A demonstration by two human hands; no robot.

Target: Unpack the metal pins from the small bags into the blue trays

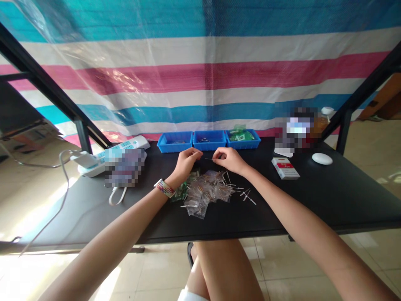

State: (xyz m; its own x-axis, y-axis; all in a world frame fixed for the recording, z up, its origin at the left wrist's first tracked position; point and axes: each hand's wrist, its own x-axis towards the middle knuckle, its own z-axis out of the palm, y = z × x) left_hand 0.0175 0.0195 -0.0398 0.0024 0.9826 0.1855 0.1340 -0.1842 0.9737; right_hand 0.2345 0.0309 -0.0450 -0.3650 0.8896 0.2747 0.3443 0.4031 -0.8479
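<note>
Middle of the frame, on the desk (313,200): a pile of little bags (203,193), with loose pins (247,195) just right of it. The left hand (186,161) and right hand (228,159) meet right above the pile, with a pin (209,159) between them. Three bins (209,141) sit in a row behind that. A small box (285,168) and a mouse (322,159) are off to the right, and a power strip (125,147) is at the left.

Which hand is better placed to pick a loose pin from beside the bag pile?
Probably right: the right hand, pinching a thin pin, is nearer the loose pins; the left hand would have to cross the bag pile.
</note>
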